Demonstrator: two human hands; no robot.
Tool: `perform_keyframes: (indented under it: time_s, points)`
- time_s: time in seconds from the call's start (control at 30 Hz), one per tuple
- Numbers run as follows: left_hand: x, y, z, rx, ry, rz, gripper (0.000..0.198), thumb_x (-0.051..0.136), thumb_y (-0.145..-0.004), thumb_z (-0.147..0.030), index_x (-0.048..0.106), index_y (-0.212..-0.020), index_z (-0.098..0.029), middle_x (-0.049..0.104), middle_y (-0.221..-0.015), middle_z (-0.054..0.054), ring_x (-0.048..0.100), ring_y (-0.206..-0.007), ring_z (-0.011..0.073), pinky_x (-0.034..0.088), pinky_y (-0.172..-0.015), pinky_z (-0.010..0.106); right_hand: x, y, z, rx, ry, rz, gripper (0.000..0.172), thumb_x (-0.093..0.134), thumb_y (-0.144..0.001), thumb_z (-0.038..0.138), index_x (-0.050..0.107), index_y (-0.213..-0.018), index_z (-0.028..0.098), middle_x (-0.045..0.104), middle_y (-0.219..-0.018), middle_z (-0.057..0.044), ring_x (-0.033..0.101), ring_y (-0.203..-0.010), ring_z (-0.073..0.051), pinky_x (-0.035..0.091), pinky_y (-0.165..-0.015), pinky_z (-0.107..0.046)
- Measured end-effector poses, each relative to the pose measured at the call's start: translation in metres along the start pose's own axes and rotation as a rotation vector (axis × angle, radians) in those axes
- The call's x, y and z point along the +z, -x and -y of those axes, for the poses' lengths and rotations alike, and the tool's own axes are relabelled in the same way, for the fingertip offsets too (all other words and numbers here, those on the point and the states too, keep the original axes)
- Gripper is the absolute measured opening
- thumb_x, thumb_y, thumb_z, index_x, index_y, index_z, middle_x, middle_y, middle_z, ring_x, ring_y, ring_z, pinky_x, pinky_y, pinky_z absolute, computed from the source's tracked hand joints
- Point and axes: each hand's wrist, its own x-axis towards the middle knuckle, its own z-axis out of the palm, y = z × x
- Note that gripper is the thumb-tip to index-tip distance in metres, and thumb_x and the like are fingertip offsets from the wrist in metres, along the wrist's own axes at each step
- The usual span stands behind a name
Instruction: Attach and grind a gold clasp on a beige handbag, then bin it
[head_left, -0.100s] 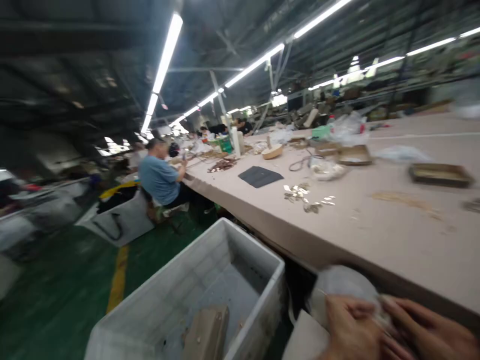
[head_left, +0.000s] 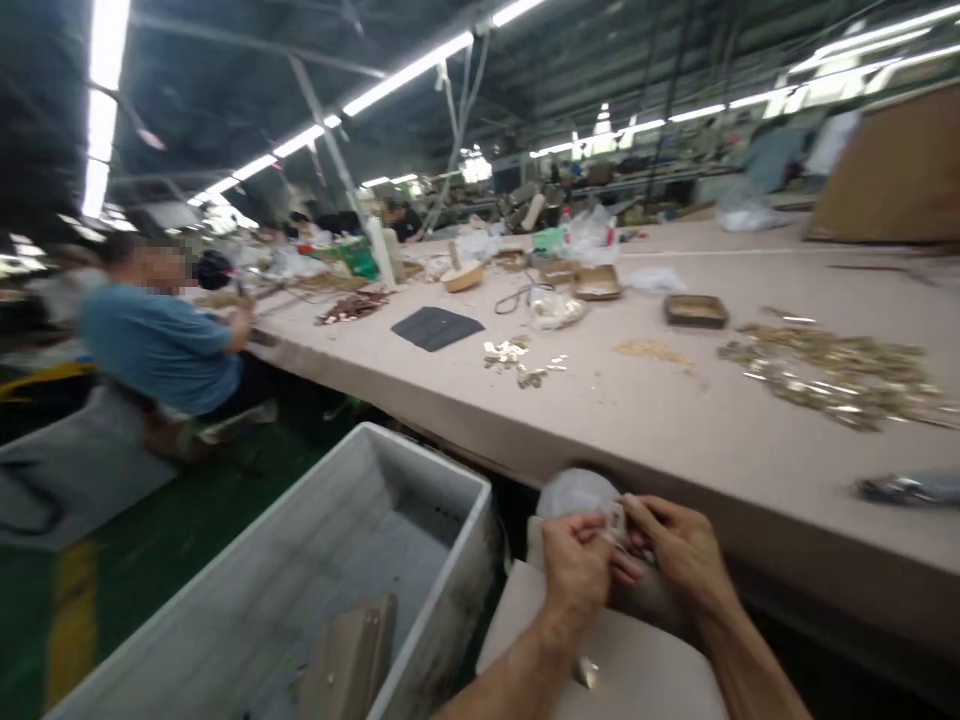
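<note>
two hands [head_left: 577,565] [head_left: 679,550], one grey bin [head_left: 420,480], one dark mat [head_left: 437,328], one small tray [head_left: 695,311]

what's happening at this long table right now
A person sits at the edge of a long worktable, both hands together over their lap. The left hand and right hand pinch a small pale piece beside a clear plastic bag. A pile of metal parts lies on the table; a grey bin stands to the left. Another person in blue works further along.
</note>
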Motion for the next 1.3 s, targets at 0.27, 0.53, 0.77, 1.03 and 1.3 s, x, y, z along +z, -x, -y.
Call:
perform_keyframes:
  time_s: [0.27,0.53,0.77,1.03,1.3]
  points:
    - [-0.004,-0.010,0.005,0.075,-0.026,0.011,0.038,0.080,-0.074,-0.036,0.072,-0.096,-0.006,0.070,-0.052,0.006,0.061,-0.037,0.0171,0.052,-0.038,0.024,-0.014,0.004,-0.022,0.084,-0.290,0.050,0.046,0.078,-0.086,0.057,0.079,-0.096,0.012,0.064,-0.064,-0.005,0.050,-0.055,-0.014,0.040,-0.053,-0.025]
    - [-0.002,-0.014,0.008,0.112,-0.053,-0.003,0.034,0.085,-0.073,-0.037,0.070,-0.086,-0.009,0.069,-0.049,0.005,0.056,-0.032,0.0146,0.044,-0.034,0.020,-0.016,0.003,-0.030,0.073,-0.293,0.044,0.044,0.081,-0.084,0.054,0.079,-0.098,0.012,0.063,-0.063,-0.003,0.050,-0.054,-0.013,0.041,-0.054,-0.026]
    - [0.001,-0.014,0.006,0.114,-0.072,0.001,0.044,0.090,-0.070,-0.048,0.066,-0.078,-0.012,0.064,-0.044,0.003,0.056,-0.032,0.0139,0.040,-0.034,0.018,-0.015,0.004,-0.029,0.067,-0.262,0.041,0.045,0.082,-0.081,0.055,0.080,-0.098,0.013,0.065,-0.067,-0.004,0.052,-0.057,-0.014,0.043,-0.056,-0.027]
    - [0.004,-0.013,0.007,0.053,-0.103,0.070,0.049,0.086,-0.073,-0.054,0.069,-0.088,-0.011,0.077,-0.073,0.010,0.069,-0.044,0.0185,0.055,-0.040,0.023,-0.017,0.000,-0.023,0.022,-0.112,0.041,0.041,0.080,-0.080,0.055,0.078,-0.086,0.015,0.069,-0.072,-0.006,0.057,-0.060,-0.018,0.046,-0.055,-0.028]
    - [0.006,-0.009,0.004,0.026,-0.081,0.086,0.051,0.085,-0.074,-0.058,0.067,-0.081,-0.012,0.073,-0.061,0.008,0.066,-0.040,0.0169,0.050,-0.037,0.019,-0.012,-0.002,-0.013,0.035,-0.129,0.101,0.038,0.079,-0.082,0.052,0.070,-0.072,0.016,0.060,-0.060,-0.001,0.049,-0.050,-0.013,0.037,-0.047,-0.025]
